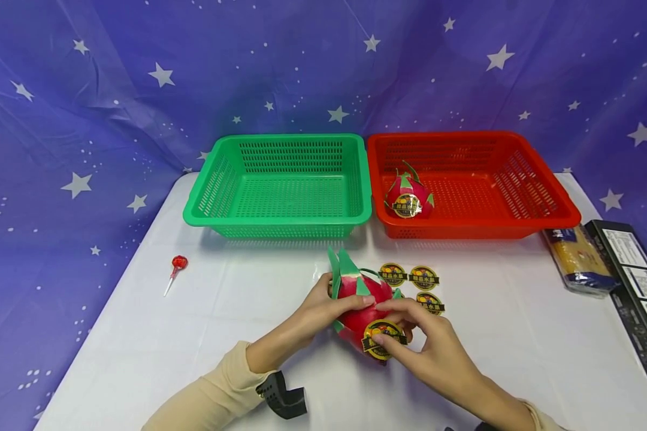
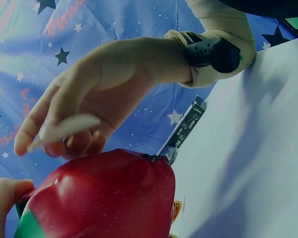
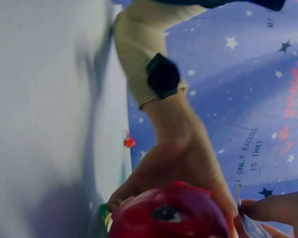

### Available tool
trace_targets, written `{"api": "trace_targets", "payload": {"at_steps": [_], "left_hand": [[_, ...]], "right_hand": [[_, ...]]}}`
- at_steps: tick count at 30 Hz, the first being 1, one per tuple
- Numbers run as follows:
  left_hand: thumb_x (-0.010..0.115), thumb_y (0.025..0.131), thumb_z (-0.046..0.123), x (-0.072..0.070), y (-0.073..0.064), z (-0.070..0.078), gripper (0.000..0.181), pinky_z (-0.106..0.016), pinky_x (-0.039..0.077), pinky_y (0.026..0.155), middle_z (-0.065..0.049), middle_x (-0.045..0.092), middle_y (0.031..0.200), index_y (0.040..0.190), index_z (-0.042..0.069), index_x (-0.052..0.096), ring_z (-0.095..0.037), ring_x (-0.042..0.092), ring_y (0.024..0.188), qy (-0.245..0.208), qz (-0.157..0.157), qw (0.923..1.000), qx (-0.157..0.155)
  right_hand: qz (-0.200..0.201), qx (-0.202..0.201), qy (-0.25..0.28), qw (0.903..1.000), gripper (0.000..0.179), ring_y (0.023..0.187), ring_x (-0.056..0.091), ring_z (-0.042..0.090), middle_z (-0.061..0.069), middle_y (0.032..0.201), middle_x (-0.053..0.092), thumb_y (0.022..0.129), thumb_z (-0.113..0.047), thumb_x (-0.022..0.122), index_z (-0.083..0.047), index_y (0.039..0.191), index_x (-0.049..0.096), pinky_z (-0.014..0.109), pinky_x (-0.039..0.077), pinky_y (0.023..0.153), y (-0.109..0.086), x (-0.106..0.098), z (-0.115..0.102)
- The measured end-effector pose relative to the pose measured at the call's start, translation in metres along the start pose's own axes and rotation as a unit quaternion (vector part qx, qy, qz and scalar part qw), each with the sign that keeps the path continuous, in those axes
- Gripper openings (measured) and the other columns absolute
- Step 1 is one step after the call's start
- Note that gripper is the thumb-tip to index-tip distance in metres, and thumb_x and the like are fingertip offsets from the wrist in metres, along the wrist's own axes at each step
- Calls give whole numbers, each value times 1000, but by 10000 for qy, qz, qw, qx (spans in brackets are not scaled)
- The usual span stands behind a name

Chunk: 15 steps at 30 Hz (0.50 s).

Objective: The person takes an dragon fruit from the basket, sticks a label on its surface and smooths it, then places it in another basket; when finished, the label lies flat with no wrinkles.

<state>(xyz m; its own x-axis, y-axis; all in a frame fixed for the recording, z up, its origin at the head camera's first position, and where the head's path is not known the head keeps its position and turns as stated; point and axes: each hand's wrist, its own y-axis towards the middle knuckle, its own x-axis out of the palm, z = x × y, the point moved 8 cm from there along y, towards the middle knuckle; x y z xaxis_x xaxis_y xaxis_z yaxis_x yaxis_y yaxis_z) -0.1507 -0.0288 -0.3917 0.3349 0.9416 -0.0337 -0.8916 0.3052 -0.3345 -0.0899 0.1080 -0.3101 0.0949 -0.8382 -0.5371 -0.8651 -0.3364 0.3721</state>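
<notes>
A red dragon fruit (image 1: 350,320) with green leaf tips is gripped by my left hand (image 1: 323,308), its thumb lying across the near side. In the right wrist view the round end of the dragon fruit (image 3: 169,215) faces the camera. My right hand (image 1: 431,344) pinches a round black-and-gold sticker (image 1: 385,344) between thumb and fingers, overlapping the fruit in the head view. Seen edge-on in the left wrist view, the sticker (image 2: 72,128) stands apart from the fruit's skin. More such stickers (image 1: 423,277) lie on the table behind the right hand.
At the back, a green basket (image 1: 277,221) stands beside a red basket (image 1: 480,229). A second dragon fruit (image 1: 396,191), bearing a sticker, sits in the red one. A red lollipop (image 1: 179,262) lies left; a yellow packet (image 1: 582,260) and a black box (image 1: 631,299) lie right.
</notes>
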Motion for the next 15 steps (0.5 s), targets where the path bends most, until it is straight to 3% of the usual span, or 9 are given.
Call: {"api": "trace_targets", "payload": {"at_steps": [4,11,15], "left_hand": [[71,72,40,1,2,0,60,-30,44,84,-2,62,107,118,14,42,-12,58,97,-28,-5,10000,11],[70,75,33,5,4,8,45,-29,47,80,-3,66,98,110,13,52,-12,61,91,-263,-161,9991,297],[70,75,32,5,4,9,41,-28,47,80,-3,67,95,107,13,53,-11,61,89,-307,-126,9991,274]], "right_hand": [[151,-247,-366,9989,42,69,51,-3,-12,80,64,70,-8,76,-14,107,56,13,39,60,1,1,-1],[327,-645,-476,9962,42,66,45,-4,-12,76,60,68,-6,76,-11,105,57,10,37,59,3,3,-5],[453,-908,-658,9927,40,66,45,-3,-11,75,57,68,-7,76,-10,104,58,8,37,60,3,4,-10]]}}
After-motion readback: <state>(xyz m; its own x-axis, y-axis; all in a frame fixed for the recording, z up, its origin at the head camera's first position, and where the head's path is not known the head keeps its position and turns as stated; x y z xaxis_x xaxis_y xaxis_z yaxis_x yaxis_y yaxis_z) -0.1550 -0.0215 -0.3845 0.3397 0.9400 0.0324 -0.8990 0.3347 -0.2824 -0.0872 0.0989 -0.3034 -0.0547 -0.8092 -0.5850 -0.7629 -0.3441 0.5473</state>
